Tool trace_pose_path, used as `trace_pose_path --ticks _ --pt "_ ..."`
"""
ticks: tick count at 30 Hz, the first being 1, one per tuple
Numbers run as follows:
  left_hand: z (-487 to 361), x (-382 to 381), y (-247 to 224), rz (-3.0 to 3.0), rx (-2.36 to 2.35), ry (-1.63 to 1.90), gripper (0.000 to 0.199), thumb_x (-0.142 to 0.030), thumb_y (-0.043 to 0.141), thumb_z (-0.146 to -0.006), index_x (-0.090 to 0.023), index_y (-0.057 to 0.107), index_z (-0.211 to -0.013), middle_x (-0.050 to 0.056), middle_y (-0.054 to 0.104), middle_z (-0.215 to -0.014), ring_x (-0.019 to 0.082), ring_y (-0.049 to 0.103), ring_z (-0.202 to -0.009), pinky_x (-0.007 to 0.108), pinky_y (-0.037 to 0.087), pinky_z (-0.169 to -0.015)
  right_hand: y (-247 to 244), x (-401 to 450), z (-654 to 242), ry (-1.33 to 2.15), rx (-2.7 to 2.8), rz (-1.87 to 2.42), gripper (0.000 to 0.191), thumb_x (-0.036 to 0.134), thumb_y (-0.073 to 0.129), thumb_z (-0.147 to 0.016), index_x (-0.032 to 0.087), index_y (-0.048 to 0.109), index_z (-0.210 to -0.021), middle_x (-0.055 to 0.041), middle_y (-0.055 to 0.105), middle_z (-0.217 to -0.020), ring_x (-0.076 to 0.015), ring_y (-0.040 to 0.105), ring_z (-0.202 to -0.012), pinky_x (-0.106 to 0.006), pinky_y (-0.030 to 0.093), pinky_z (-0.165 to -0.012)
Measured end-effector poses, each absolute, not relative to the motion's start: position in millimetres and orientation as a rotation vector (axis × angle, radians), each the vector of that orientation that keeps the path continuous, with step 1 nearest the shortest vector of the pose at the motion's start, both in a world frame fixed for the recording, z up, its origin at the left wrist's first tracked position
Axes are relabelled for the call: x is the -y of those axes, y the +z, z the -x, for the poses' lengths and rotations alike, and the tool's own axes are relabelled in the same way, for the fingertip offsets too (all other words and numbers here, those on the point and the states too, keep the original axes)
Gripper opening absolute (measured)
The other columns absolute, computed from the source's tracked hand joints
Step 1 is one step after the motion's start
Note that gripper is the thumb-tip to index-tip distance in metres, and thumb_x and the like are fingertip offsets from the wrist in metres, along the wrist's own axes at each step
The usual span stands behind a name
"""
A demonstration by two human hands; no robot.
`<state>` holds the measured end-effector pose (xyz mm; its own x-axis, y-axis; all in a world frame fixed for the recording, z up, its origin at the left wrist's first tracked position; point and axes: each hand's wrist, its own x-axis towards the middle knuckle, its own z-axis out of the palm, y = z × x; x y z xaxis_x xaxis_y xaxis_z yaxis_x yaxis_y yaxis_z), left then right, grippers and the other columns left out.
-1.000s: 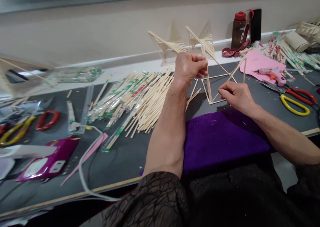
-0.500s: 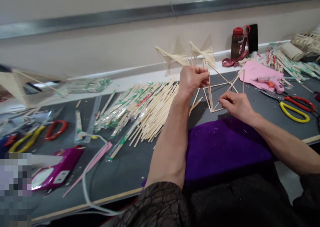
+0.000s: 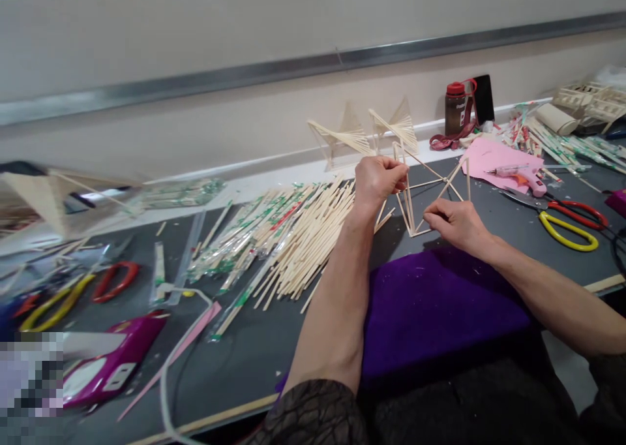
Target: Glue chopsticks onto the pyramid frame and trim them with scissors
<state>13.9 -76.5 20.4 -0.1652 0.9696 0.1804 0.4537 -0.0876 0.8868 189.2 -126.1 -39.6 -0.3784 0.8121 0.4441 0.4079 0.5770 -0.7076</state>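
Observation:
A frame of thin wooden chopsticks point(image 3: 409, 226) stands on the dark tabletop behind a purple cloth point(image 3: 440, 308). My left hand point(image 3: 379, 181) is closed, thumb and fingers pinching the upright sticks at the frame's left side. Lower and to the right, my right hand point(image 3: 454, 224) is also pinched shut, at the end of a slanting stick that rises from the frame's bottom corner; its fingertips partly hide the grip. Loose chopsticks point(image 3: 303, 249) lie in a pile left of my left forearm, beside wrapped chopsticks point(image 3: 244, 236).
Two finished-looking stick models point(image 3: 342, 135) lean near the wall. To the right are a pink glue gun point(image 3: 525, 177) on pink paper point(image 3: 489, 158), scissors point(image 3: 567, 226) and a bottle point(image 3: 454, 112). At left lie a purple packet point(image 3: 117, 360), a white cable point(image 3: 169, 367) and red-handled scissors point(image 3: 117, 282).
The camera view has tilted upward, so everything sits lower in the picture. Both hands keep their pinch on the frame, with little visible movement.

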Motion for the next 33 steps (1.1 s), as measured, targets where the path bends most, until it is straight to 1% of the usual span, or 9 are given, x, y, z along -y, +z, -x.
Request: trace_pose_path --ticks 5,10,16,21,24,28,30,31,33 --pt "-11 71 17 -1.639 -1.754 1.18 0.011 -0.024 0.065 -0.07 -0.018 0.068 -0.061 0.002 0.068 -0.058 0.014 0.066 -0.053 0.022 0.052 -0.051 -41 126 -189 0.658 2.031 0.963 0.021 0.026 0.053 -0.089 0.016 0.067 -0.077 -0.0003 0.065 -0.067 -0.01 0.054 -0.059 -0.025 0.039 -0.059" --pt "-10 67 13 -1.706 -1.832 1.15 0.015 -0.027 0.063 -0.071 -0.02 0.067 -0.057 0.002 0.067 -0.055 0.016 0.067 -0.052 0.024 0.052 -0.051 -42 127 -188 0.671 2.05 0.954 0.021 0.026 0.053 -0.09 0.016 0.067 -0.078 -0.0011 0.067 -0.069 -0.0108 0.056 -0.061 -0.026 0.041 -0.061" --pt "-12 65 10 -1.756 -1.838 1.137 0.016 -0.027 0.063 -0.07 -0.021 0.067 -0.056 0.002 0.064 -0.051 0.018 0.067 -0.053 0.025 0.052 -0.052 -39 128 -189 0.685 2.042 0.93 0.022 0.029 0.053 -0.089 0.015 0.067 -0.078 0.0 0.063 -0.064 -0.0093 0.052 -0.056 -0.025 0.039 -0.056" --pt "-13 65 11 -1.782 -1.823 1.157 0.015 -0.026 0.062 -0.07 -0.021 0.067 -0.057 0.002 0.062 -0.049 0.018 0.065 -0.054 0.027 0.053 -0.055 -28 137 -190 0.71 1.961 0.86 0.023 0.03 0.054 -0.09 0.015 0.068 -0.08 -0.0014 0.064 -0.067 -0.0092 0.055 -0.057 -0.023 0.042 -0.054" --pt "-16 67 13 -1.796 -1.818 1.148 0.016 -0.024 0.061 -0.071 -0.02 0.066 -0.056 0.002 0.061 -0.049 0.018 0.064 -0.055 0.027 0.053 -0.058 -5 143 -194 0.641 1.91 0.802 0.022 0.03 0.056 -0.091 0.016 0.069 -0.081 -0.0006 0.065 -0.066 -0.0086 0.054 -0.053 -0.024 0.043 -0.053" --pt "-20 70 17 -1.774 -1.804 1.13 0.014 -0.021 0.06 -0.071 -0.017 0.068 -0.06 0.002 0.06 -0.05 0.017 0.064 -0.057 0.029 0.055 -0.063 49 135 -205 0.332 1.905 0.732 0.015 0.027 0.063 -0.09 0.02 0.071 -0.08 0.0013 0.065 -0.065 -0.0092 0.054 -0.05 -0.024 0.041 -0.048" --pt "-21 71 19 -1.747 -1.792 1.114 0.014 -0.02 0.06 -0.072 -0.015 0.069 -0.063 0.003 0.061 -0.053 0.017 0.064 -0.058 0.029 0.056 -0.066 78 119 -209 0.24 1.916 0.728 0.013 0.024 0.063 -0.091 0.021 0.072 -0.082 -0.0001 0.067 -0.07 -0.0102 0.056 -0.053 -0.025 0.041 -0.047" --pt "-21 71 19 -1.732 -1.788 1.104 0.014 -0.02 0.06 -0.073 -0.014 0.069 -0.064 0.004 0.062 -0.055 0.017 0.065 -0.059 0.029 0.056 -0.067 90 109 -210 0.208 1.935 0.739 0.014 0.022 0.063 -0.091 0.021 0.072 -0.081 -0.0014 0.068 -0.072 -0.0109 0.058 -0.056 -0.026 0.044 -0.049" --pt "-22 70 20 -1.701 -1.785 1.091 0.015 -0.02 0.06 -0.074 -0.014 0.07 -0.066 0.005 0.063 -0.057 0.017 0.065 -0.062 0.03 0.056 -0.069 107 85 -209 0.147 1.979 0.797 0.012 0.017 0.065 -0.087 0.018 0.075 -0.08 -0.0041 0.068 -0.071 -0.0125 0.061 -0.058 -0.026 0.045 -0.049"
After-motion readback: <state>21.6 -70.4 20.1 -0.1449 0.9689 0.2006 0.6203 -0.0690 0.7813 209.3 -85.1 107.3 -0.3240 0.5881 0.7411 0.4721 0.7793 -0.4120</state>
